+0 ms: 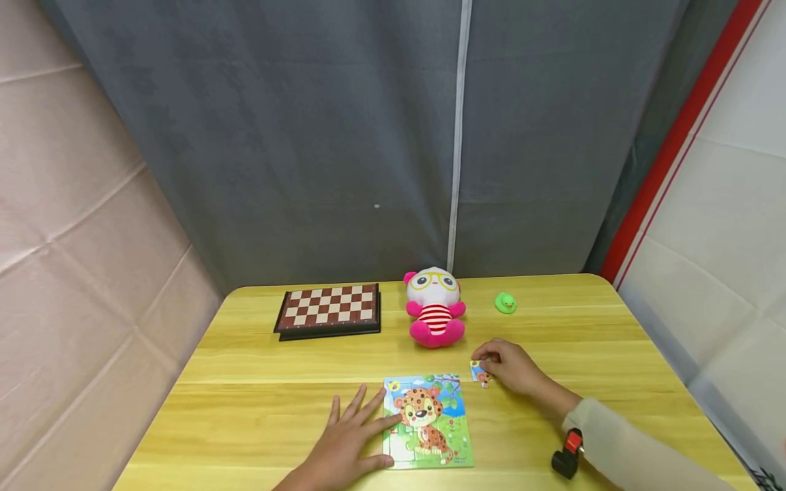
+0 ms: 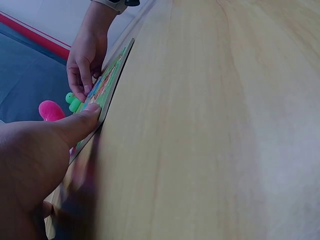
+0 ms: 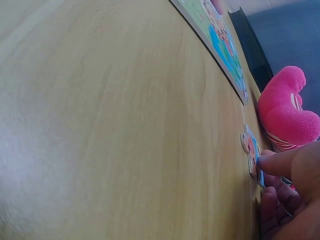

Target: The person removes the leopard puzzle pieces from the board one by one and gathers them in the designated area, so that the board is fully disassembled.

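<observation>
A jigsaw puzzle (image 1: pixel 457 450) with a spotted leopard cub on a green and blue ground lies at the front of the table. My left hand (image 1: pixel 346 443) is spread at its left edge, with fingertips over the picture and the thumb at the lower left corner; in the left wrist view the thumb (image 2: pixel 82 122) rests along the board's edge. Up and right of the puzzle, my right hand (image 1: pixel 510 368) pinches a small puzzle piece (image 1: pixel 477 370), blue with a yellow corner and part of an ear. The right wrist view shows this piece (image 3: pixel 251 148) between thumb and fingers, close over the tabletop.
Behind the puzzle sits a pink and white plush toy (image 1: pixel 434 317) with yellow glasses. A small green rubber duck (image 1: pixel 505 303) is to its right, and a chessboard box (image 1: pixel 328 310) to its left. Grey curtain (image 1: pixel 338 150) hangs behind the wooden table (image 1: pixel 245 409).
</observation>
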Demonstrator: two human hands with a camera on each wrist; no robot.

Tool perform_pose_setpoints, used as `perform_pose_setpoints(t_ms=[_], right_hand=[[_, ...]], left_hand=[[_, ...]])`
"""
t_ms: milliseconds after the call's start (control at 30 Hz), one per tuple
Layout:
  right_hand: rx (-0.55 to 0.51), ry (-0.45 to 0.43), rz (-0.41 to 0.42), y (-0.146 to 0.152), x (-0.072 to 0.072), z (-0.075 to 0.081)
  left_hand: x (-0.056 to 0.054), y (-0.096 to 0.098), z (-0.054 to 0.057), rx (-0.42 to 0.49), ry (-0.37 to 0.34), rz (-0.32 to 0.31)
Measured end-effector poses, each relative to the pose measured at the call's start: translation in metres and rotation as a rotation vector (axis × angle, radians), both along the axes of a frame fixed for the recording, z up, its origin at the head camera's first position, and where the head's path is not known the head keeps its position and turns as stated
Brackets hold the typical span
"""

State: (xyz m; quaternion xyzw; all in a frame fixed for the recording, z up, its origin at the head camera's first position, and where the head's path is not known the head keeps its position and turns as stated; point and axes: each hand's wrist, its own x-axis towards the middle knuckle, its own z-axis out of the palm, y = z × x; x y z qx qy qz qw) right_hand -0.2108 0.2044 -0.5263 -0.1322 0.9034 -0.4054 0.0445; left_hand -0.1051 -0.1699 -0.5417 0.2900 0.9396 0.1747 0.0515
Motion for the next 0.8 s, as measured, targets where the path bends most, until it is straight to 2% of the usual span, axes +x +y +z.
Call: perform_pose_setpoints(t_ms=[333,800], right_hand=[[-0.009,0.001,0.012,-0.0007,0.0024,0.0023],[-0.045,-0.072,0.005,-0.0005,-0.0004,0.0062]], left_hand=[[-0.0003,-0.0004,-0.0014,0.004,0.001,0.003],[0.0006,-0.0001,-0.0012,0.002,0.009,0.002]])
